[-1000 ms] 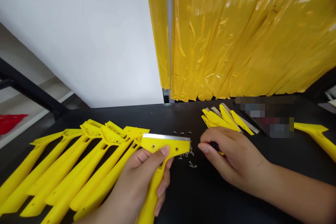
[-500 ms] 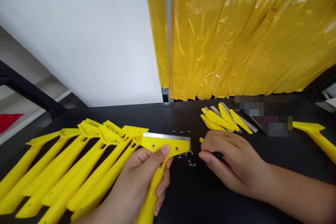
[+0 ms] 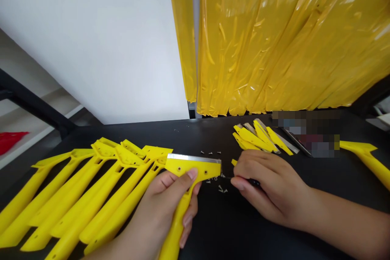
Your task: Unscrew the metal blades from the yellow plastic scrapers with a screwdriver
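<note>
My left hand (image 3: pixel 172 195) is wrapped around a yellow plastic scraper (image 3: pixel 196 172), thumb pressed on its head. Along the head's top edge runs a shiny metal blade (image 3: pixel 195 158), and two holes show in its face. To the right, my right hand (image 3: pixel 265 189) is closed on a slim black screwdriver (image 3: pixel 254 181); its thin shaft points left, and most of the handle is hidden by the fingers. Several small screws (image 3: pixel 220 189) lie on the black surface between the hands, some partly behind the scraper head. A small yellow piece (image 3: pixel 234 162) peeks out beside my right knuckles.
Several yellow scraper handles (image 3: pixel 100 187) lie in a row at the left. Behind my right hand is a pile of yellow strips and metal blades (image 3: pixel 258 137). Another yellow handle (image 3: pixel 362 150) lies far right. A white panel (image 3: pixel 106 48) and yellow plastic sheeting (image 3: pixel 274 48) stand behind.
</note>
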`<act>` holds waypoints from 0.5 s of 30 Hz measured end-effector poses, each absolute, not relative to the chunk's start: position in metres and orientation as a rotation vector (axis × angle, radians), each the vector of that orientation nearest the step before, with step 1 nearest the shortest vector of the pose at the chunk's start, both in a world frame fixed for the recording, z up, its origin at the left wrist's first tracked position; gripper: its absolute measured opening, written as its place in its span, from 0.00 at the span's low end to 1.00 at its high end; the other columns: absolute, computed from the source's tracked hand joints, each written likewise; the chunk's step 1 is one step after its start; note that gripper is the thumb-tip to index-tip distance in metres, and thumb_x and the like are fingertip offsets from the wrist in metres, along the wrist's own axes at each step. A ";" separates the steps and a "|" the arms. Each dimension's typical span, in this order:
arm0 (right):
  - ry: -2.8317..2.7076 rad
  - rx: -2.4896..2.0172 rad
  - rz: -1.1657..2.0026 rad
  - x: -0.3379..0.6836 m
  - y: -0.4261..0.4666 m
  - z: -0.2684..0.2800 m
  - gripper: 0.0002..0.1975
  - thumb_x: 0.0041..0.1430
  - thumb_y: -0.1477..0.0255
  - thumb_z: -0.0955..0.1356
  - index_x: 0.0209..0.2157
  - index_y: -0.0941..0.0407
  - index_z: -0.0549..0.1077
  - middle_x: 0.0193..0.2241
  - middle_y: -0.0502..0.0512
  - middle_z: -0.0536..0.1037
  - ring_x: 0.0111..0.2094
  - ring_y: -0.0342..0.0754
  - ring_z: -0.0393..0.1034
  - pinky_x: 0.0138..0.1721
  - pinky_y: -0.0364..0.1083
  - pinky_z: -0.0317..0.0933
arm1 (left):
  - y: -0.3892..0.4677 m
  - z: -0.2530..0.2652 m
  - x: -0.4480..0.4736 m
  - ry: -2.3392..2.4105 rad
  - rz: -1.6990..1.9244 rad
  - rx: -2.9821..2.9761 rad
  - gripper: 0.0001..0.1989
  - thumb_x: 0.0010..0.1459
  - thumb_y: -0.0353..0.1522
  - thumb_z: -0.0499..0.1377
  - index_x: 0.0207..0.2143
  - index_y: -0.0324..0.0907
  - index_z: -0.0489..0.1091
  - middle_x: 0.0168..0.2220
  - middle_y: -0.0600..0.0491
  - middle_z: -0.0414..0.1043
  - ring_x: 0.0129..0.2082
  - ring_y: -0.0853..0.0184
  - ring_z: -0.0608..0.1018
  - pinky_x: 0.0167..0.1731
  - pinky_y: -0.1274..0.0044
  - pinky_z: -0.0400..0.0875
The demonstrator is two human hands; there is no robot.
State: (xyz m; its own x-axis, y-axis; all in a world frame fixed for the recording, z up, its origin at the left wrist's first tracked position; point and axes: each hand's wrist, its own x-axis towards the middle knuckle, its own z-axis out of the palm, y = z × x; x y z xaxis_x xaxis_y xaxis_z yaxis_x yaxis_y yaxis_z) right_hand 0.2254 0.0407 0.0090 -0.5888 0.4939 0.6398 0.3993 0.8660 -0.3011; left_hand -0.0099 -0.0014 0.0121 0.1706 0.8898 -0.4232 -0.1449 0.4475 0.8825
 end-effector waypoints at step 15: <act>-2.268 -0.675 0.206 0.227 0.042 0.011 0.07 0.74 0.74 0.65 0.37 0.54 0.66 0.28 0.49 0.72 0.28 0.45 0.65 0.32 0.46 0.60 | -0.001 0.010 -0.012 1.185 0.848 0.792 0.22 0.66 0.49 0.61 0.27 0.42 0.71 0.14 0.59 0.63 0.09 0.75 0.62 0.10 0.84 0.59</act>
